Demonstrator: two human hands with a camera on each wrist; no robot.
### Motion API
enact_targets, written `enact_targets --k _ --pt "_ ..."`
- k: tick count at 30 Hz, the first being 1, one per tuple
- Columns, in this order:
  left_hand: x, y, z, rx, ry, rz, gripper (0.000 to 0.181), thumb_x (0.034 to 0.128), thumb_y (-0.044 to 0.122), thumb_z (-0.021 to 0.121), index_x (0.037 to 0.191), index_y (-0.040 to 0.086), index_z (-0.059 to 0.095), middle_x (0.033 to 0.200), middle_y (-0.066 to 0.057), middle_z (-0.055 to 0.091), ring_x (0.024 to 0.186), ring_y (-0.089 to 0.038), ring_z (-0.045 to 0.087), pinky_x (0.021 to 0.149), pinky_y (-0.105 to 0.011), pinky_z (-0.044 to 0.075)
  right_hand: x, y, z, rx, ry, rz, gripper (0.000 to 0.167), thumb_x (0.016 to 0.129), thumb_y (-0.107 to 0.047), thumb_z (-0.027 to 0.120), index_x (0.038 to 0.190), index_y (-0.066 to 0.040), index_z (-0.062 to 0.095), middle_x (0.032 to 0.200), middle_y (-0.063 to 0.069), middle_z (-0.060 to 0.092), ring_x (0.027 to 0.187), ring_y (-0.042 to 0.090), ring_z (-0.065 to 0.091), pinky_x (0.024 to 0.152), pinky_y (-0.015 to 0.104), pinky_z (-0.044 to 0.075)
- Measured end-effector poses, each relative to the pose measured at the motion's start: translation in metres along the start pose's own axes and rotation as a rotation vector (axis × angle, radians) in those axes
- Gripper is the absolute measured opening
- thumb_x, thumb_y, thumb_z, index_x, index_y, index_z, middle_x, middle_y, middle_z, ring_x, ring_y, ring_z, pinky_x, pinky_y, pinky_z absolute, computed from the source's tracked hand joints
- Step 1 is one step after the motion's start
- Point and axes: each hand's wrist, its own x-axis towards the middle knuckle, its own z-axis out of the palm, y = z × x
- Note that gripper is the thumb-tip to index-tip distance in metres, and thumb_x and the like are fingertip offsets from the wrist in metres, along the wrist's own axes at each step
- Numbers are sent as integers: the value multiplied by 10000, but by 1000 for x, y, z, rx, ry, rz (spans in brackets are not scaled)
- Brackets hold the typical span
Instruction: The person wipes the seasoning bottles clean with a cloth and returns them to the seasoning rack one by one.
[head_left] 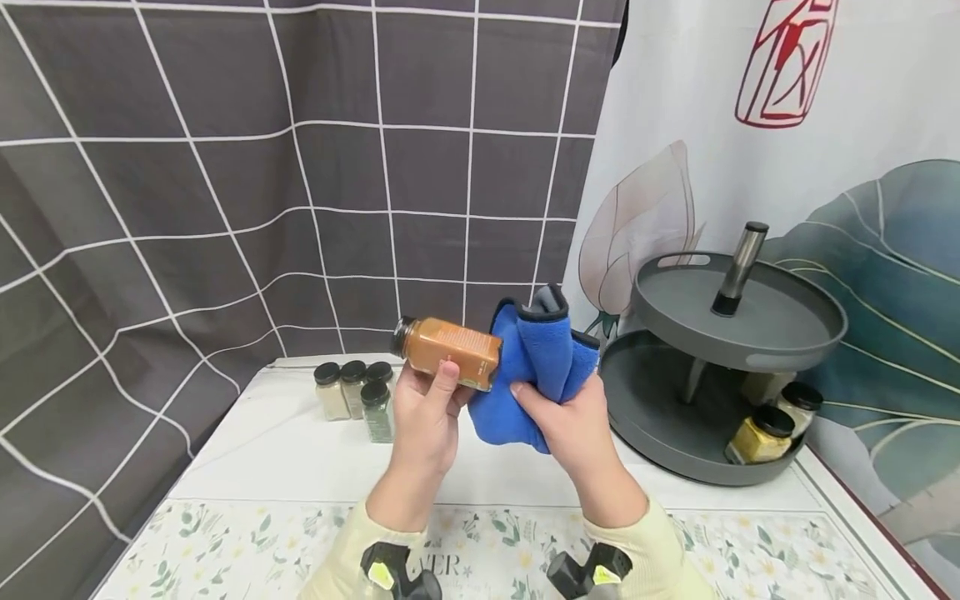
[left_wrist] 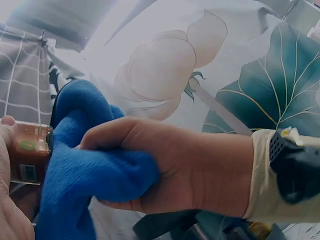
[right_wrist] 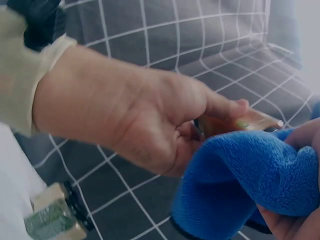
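Note:
An orange-brown spice jar point(head_left: 450, 350) with a black lid lies tilted sideways in my left hand point(head_left: 426, 417), thumb across its side, lid pointing left. My right hand point(head_left: 577, 425) grips a folded blue cloth point(head_left: 543, 350) with dark edging, held right beside the jar's base. In the left wrist view the cloth point(left_wrist: 75, 165) bunches between the right hand point(left_wrist: 170, 165) and the jar point(left_wrist: 30, 150). The right wrist view shows the left hand point(right_wrist: 145, 115) around the jar, partly hidden behind the cloth point(right_wrist: 250, 175).
Several black-lidded jars point(head_left: 377, 412) stand on the white table point(head_left: 262, 433) at the left. A grey two-tier round tray point(head_left: 742, 333) stands at the right, with a yellow jar point(head_left: 759, 437) and others on its lower tier. Curtains hang behind.

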Motion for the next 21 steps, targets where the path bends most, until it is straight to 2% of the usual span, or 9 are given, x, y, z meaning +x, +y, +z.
enact_targets --k 4,7,10,12,13,16,17,19,21 --pt "0 4 1 10 -5 -3 918 713 462 850 1346 -47 421 1161 -114 592 1012 -183 676 894 -314 581 -1 -7 0 40 18 26 579 846 -6 730 1376 -25 500 1279 143 631 1125 340 653 981 514 528" --pt "-1 4 2 14 -30 -4 928 710 451 858 1358 -46 418 1185 -120 584 1043 -194 668 917 -336 575 -1 -9 -1 52 53 10 566 850 -2 724 1373 -20 508 1265 129 638 1102 306 662 960 464 548" --pt "-1 4 0 16 -47 12 927 698 453 867 1362 -23 430 1194 -115 581 1051 -195 659 912 -331 575 0 -10 -6 38 0 0 554 844 -8 723 1359 -11 521 1227 106 650 1068 258 671 934 421 562" --pt "1 6 -2 22 -45 29 842 716 408 881 1338 15 471 1182 -95 598 1045 -184 657 906 -324 575 2 -10 -10 102 -58 13 505 842 6 700 1319 15 533 1167 103 664 1016 241 685 897 399 577" --pt "2 8 -4 26 -47 36 749 753 350 884 1320 46 501 1168 -81 612 1034 -174 655 899 -313 573 4 -11 -13 143 -62 19 460 844 13 687 1282 31 546 1123 99 673 979 228 692 871 383 587" --pt "5 20 -10 64 -98 68 438 854 81 784 1240 143 587 1098 -47 649 970 -186 691 870 -337 584 8 -14 -21 227 4 -1 350 883 28 625 1225 60 558 1065 95 679 928 190 695 835 331 594" --pt "6 25 -12 94 -128 85 419 846 -3 722 1212 165 606 1080 -43 657 938 -193 700 850 -349 592 9 -16 -23 228 41 -21 338 901 30 606 1233 70 557 1079 104 677 939 181 689 849 313 587" --pt "6 35 -15 195 -191 128 470 794 -89 632 1180 179 640 1041 -41 657 868 -201 702 770 -358 609 9 -18 -27 114 120 -66 340 936 -11 596 1266 63 561 1116 79 675 963 113 666 870 236 554" --pt "4 44 -16 352 -232 183 440 777 -94 660 1154 134 664 1035 -37 656 840 -194 690 715 -345 610 5 -19 -27 -11 132 -158 369 944 -9 590 1302 71 550 1161 77 664 987 74 640 895 193 518"
